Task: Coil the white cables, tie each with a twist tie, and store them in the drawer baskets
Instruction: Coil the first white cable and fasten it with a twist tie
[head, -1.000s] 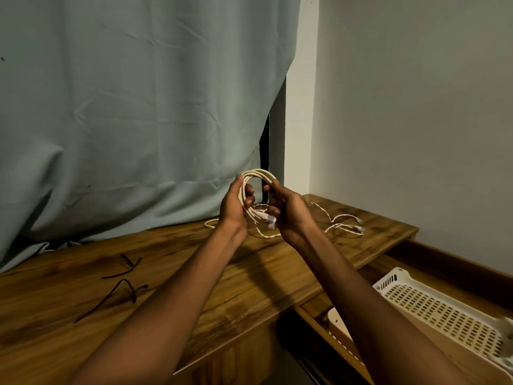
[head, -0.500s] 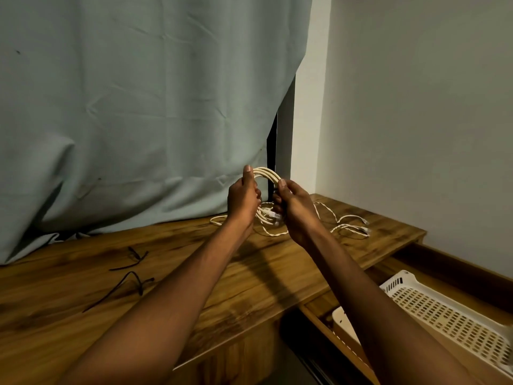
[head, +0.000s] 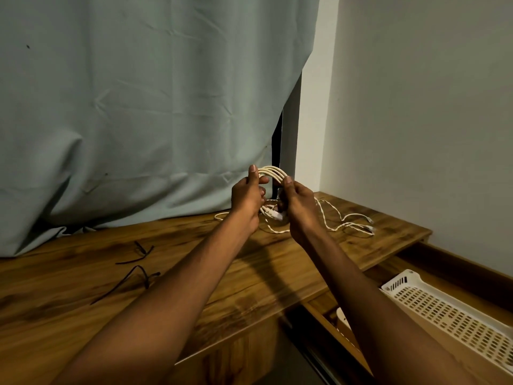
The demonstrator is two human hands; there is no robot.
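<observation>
I hold a coiled white cable (head: 271,172) up above the wooden desk (head: 83,290), near its back edge. My left hand (head: 247,197) grips the coil's left side, thumb raised along it. My right hand (head: 298,202) grips the right side, and the cable's plug ends (head: 273,213) hang between my palms. A second white cable (head: 344,220) lies loose on the desk behind and right of my hands. Two black twist ties (head: 136,255) (head: 130,283) lie on the desk to the left. A white perforated basket (head: 449,312) sits in the open drawer (head: 322,312) at lower right.
A pale green curtain (head: 138,107) hangs behind the desk and drapes onto its back edge. A white wall (head: 416,107) closes the right side. The drawer sticks out below the desk's right end.
The view shifted slightly. Both hands keep their grip on the coil and have drawn a little closer together around it.
</observation>
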